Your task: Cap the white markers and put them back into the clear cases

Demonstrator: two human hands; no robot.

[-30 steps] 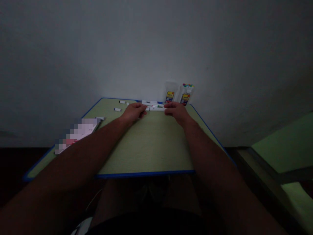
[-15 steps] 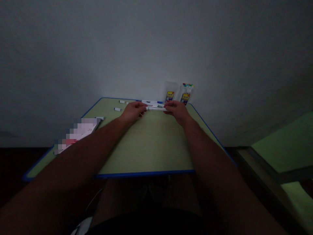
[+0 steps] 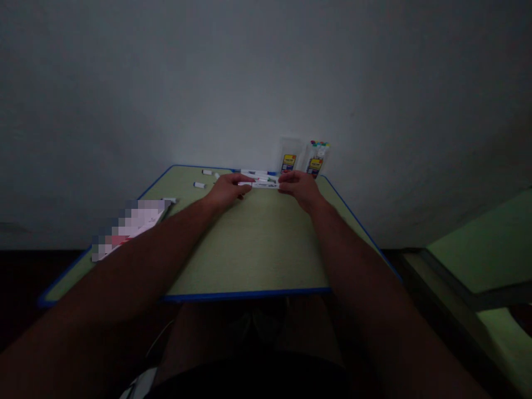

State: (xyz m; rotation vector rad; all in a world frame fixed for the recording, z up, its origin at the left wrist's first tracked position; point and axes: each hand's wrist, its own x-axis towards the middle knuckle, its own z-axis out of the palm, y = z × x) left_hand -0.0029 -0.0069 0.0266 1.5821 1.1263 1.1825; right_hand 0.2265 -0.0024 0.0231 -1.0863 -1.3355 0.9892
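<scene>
Between my two hands a white marker (image 3: 266, 185) lies crosswise at the far side of the table. My left hand (image 3: 226, 190) pinches its left end, thumb and fingers closed. My right hand (image 3: 301, 187) grips the right end between thumb and fingertips. Just behind it lie several more white markers, one of them with blue ends (image 3: 254, 172), partly covered by my hands. Left of my left hand are two short white caps or pieces with dark ends, a nearer one (image 3: 199, 185) and a farther one (image 3: 206, 172).
Against the wall stand a clear pouch (image 3: 290, 158) with a yellow label and another pouch (image 3: 316, 159) holding several colourful-capped markers. A pixelated flat item (image 3: 133, 227) lies at the table's left, a small white piece (image 3: 169, 200) at its top. The table (image 3: 257, 244) has a blue edge.
The marker has turned a little in my fingers, and dark print now shows along its side. My left fingers have shifted slightly; my right hand stays almost in place.
</scene>
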